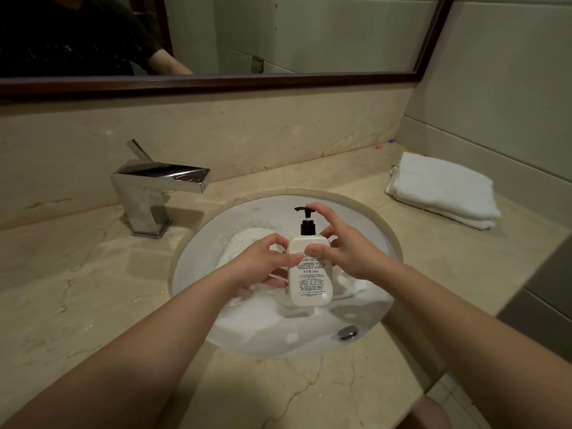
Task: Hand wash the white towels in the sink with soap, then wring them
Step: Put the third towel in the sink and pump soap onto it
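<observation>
Here, the soaping stage: left hand (263,261) grips the soap pump bottle (310,270) over the sink (387,230); right hand (343,243) curls around it, forefinger on the pump — wet towel (247,311) in the basin, folded towels (442,188) on the counter; washing and wringing remain.

Sink (388,233) mostly filled by wet towel (247,323) and held soap bottle (309,274); faucet (161,187) blocks back-left, folded towels (442,190) sit back-right on counter (77,289).

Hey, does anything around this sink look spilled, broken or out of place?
Nothing stands out. Both hands, left and right, hold the soap bottle over the wet towel in the sink; folded towels lie neatly on the counter.
</observation>
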Demonstrator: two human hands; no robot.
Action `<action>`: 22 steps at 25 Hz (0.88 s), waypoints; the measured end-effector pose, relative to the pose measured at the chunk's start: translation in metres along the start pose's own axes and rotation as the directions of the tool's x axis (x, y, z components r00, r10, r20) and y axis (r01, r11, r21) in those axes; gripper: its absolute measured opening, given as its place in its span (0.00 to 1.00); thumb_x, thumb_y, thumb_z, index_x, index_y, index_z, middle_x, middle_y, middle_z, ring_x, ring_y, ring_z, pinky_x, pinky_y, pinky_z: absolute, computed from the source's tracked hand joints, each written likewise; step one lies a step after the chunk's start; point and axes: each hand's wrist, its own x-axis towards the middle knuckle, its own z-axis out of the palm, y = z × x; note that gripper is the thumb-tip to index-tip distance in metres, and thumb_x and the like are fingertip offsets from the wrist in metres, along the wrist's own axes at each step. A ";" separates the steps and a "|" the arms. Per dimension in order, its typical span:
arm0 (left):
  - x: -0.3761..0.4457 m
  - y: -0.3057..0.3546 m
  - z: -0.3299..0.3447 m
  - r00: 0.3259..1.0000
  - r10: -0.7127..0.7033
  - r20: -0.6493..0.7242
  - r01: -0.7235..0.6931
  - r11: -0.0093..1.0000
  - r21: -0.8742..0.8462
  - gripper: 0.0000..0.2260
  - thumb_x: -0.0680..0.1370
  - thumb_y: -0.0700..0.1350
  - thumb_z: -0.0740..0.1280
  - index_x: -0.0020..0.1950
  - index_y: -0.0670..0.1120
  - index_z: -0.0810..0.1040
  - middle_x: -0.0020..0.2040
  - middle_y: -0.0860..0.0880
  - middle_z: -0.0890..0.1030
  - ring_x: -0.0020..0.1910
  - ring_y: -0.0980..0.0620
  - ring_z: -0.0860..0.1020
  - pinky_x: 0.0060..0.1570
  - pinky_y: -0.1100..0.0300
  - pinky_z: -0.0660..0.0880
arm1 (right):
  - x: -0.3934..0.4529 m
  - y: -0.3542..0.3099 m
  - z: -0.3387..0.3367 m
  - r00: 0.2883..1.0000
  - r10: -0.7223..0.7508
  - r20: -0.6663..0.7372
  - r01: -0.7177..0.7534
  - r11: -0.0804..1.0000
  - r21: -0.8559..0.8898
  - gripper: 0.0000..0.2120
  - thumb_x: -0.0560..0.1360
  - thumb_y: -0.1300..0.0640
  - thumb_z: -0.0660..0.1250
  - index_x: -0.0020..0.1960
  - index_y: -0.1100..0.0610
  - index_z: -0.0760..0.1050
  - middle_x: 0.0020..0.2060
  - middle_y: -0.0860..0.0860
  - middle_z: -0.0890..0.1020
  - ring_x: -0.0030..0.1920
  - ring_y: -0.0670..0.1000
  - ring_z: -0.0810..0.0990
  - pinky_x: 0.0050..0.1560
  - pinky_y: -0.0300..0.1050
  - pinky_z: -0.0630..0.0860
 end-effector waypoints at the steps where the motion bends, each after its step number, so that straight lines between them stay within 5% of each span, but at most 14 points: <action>1: -0.001 0.000 0.000 1.000 0.007 -0.001 -0.007 1.000 -0.009 0.13 0.79 0.48 0.72 0.59 0.46 0.73 0.51 0.45 0.87 0.53 0.43 0.85 0.55 0.48 0.82 | -0.001 0.000 0.000 1.000 -0.008 -0.013 0.008 1.000 -0.001 0.35 0.77 0.51 0.72 0.71 0.27 0.55 0.48 0.49 0.80 0.39 0.47 0.84 0.46 0.41 0.78; 6: -0.002 0.012 0.001 0.992 0.106 -0.066 -0.109 0.993 -0.052 0.13 0.78 0.42 0.73 0.60 0.46 0.75 0.51 0.45 0.86 0.50 0.49 0.85 0.54 0.49 0.83 | -0.005 0.003 -0.004 0.996 0.024 -0.090 -0.011 0.988 0.151 0.44 0.75 0.51 0.74 0.78 0.33 0.48 0.51 0.49 0.81 0.45 0.45 0.84 0.50 0.40 0.79; 9: 0.002 0.025 0.003 0.981 0.150 -0.124 -0.164 0.981 -0.105 0.13 0.78 0.40 0.72 0.59 0.45 0.74 0.51 0.43 0.85 0.48 0.50 0.85 0.45 0.56 0.83 | -0.001 0.003 -0.020 0.984 0.101 -0.145 -0.051 0.947 0.317 0.28 0.77 0.52 0.72 0.74 0.51 0.68 0.54 0.49 0.83 0.56 0.50 0.83 0.62 0.47 0.78; 12: 0.020 0.043 0.008 0.971 0.195 -0.135 -0.207 0.975 -0.080 0.14 0.78 0.39 0.73 0.61 0.44 0.73 0.55 0.41 0.84 0.51 0.46 0.85 0.50 0.50 0.84 | 0.006 0.009 -0.039 0.987 0.065 -0.147 -0.024 0.964 0.264 0.16 0.79 0.46 0.67 0.66 0.48 0.75 0.57 0.45 0.83 0.58 0.45 0.81 0.62 0.50 0.78; 17: 0.064 0.072 0.026 0.966 0.223 -0.132 -0.223 0.975 0.017 0.15 0.78 0.41 0.72 0.63 0.44 0.73 0.57 0.41 0.84 0.52 0.47 0.85 0.53 0.51 0.83 | 0.027 0.027 -0.083 0.989 0.103 -0.103 -0.084 0.982 0.171 0.16 0.82 0.49 0.63 0.68 0.52 0.71 0.58 0.51 0.80 0.56 0.49 0.81 0.50 0.43 0.81; 22: 0.124 0.114 0.035 0.954 0.274 -0.121 -0.267 0.961 0.067 0.13 0.79 0.39 0.71 0.60 0.47 0.72 0.60 0.36 0.81 0.53 0.45 0.83 0.55 0.49 0.82 | 0.062 0.050 -0.120 0.972 0.130 -0.194 -0.076 0.961 0.264 0.17 0.83 0.49 0.62 0.70 0.51 0.70 0.59 0.54 0.80 0.58 0.52 0.80 0.54 0.51 0.81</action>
